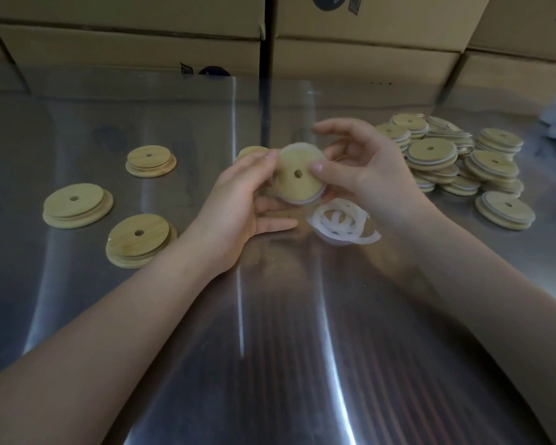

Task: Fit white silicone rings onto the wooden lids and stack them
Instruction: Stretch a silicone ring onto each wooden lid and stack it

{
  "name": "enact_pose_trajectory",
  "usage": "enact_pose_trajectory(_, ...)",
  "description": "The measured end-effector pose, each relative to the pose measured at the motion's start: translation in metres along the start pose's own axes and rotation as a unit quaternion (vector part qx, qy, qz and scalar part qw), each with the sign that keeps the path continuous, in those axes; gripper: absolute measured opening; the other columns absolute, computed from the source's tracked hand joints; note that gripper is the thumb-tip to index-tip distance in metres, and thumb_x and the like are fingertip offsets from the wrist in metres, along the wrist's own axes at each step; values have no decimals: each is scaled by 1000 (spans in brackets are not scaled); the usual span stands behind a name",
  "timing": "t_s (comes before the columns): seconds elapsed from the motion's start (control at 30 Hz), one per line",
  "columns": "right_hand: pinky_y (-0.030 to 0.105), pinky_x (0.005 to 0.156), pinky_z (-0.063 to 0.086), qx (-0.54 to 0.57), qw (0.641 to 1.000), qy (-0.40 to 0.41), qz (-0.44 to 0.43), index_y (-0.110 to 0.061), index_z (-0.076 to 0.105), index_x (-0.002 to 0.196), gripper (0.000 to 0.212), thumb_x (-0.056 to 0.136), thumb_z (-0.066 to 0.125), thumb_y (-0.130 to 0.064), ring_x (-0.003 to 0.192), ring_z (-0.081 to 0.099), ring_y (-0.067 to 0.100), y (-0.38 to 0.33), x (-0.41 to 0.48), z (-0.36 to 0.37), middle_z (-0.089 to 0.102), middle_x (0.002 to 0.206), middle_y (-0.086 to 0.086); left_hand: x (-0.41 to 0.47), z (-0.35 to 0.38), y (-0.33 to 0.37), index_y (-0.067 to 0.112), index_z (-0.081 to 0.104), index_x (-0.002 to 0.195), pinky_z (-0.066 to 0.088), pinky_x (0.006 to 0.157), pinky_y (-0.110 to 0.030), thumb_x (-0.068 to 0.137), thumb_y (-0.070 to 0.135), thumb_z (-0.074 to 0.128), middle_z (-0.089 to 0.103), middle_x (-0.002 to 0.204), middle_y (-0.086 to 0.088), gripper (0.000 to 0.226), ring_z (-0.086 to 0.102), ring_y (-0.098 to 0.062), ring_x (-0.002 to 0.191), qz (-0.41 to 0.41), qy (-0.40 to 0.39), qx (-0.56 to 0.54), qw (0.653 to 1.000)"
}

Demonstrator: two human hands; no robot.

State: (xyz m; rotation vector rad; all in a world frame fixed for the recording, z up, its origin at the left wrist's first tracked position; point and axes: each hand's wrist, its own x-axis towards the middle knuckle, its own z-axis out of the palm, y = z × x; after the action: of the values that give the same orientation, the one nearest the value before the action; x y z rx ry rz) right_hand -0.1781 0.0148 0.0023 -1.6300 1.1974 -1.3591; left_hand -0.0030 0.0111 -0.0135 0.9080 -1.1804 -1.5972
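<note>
The left hand and the right hand are sharing one grip, both grasping a single wooden lid that is tilting its face toward the camera just above the surface. The left thumb is curling over the lid's left edge, and the right thumb is pressing on the face near the right edge with the fingers arching behind. The lid is a flat, pale, fine-grained disc with a small round hole at its middle. A white, soft-looking silicone ring is showing along its upper and lower rim.

Just below and right of the grip, loose rings are lying in a tangled, translucent white heap. Further right of the grip, ringed lids are sitting in low, leaning stacks, white bands showing between the wood. Well to the left of the grip, bare lids are lying apart, each showing a smaller disc on a wider one. The surface is looking like smooth, reflective metal streaked with light. Beyond the grip, brown cardboard boxes are standing in a row
</note>
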Motion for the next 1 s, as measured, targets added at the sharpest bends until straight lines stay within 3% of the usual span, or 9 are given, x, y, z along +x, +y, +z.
enact_pose_trajectory(0.1, 30, 56, 55, 45, 994, 94, 28, -21, 65, 112, 33, 86, 68, -2, 65, 61, 16, -2, 6, -14, 58, 83, 10, 0, -1, 1, 17, 59, 124, 61, 77, -44, 101, 31, 46, 69, 112, -8, 29, 73, -28, 90, 7, 11, 16, 1000)
enact_pose_trajectory(0.27, 23, 60, 56, 132, 947, 284, 76, -12, 68, 94, 9, 91, 63, -5, 65, 65, 15, 2, 16, -44, 66, 93, 11, -1, 0, -2, 10, 68, 104, 59, 68, -38, 101, 24, 50, 73, 97, -10, 23, 73, -26, 80, 23, 1, 69, 997)
enact_pose_trajectory(0.47, 27, 67, 60, 79, 903, 420, 38, -12, 65, 93, 5, 89, 64, -10, 72, 73, 16, 18, 26, -81, 66, 106, 17, -5, 2, -7, 12, 70, 92, 53, 57, -25, 100, 13, 50, 73, 82, -5, 21, 67, -18, 67, 60, -37, 162, 984)
enact_pose_trajectory(0.7, 29, 61, 60, -85, 895, 427, 94, -19, 66, 108, 37, 74, 60, -6, 57, 69, 12, 33, 29, -105, 66, 103, 15, -8, 7, -12, 13, 71, 88, 48, 57, -18, 97, 11, 52, 69, 69, 3, 21, 62, -12, 61, 87, -57, 248, 963)
enact_pose_trajectory(0.8, 25, 55, 57, -178, 885, 414, 116, -24, 68, 111, 36, 76, 67, -16, 50, 66, 7, 38, 28, -109, 71, 90, 7, -10, 8, -13, 15, 71, 87, 48, 58, -16, 97, 13, 54, 70, 68, 2, 20, 62, -12, 61, 95, -61, 271, 956)
enact_pose_trajectory(0.9, 26, 81, 52, -265, 870, 399, 122, -27, 69, 112, 33, 79, 70, -33, 89, 69, 18, 40, 29, -112, 70, 105, 4, -11, 10, -14, 17, 71, 85, 48, 62, -18, 97, 15, 55, 70, 69, 1, 20, 63, -10, 61, 107, -65, 294, 948)
enact_pose_trajectory(1.0, 30, 93, 43, -323, 868, 362, 108, -23, 68, 117, 34, 85, 66, -32, 111, 60, 26, 42, 30, -114, 68, 115, 9, -11, 10, -15, 17, 71, 84, 48, 65, -22, 96, 13, 56, 70, 68, 1, 20, 62, -9, 61, 121, -64, 310, 941)
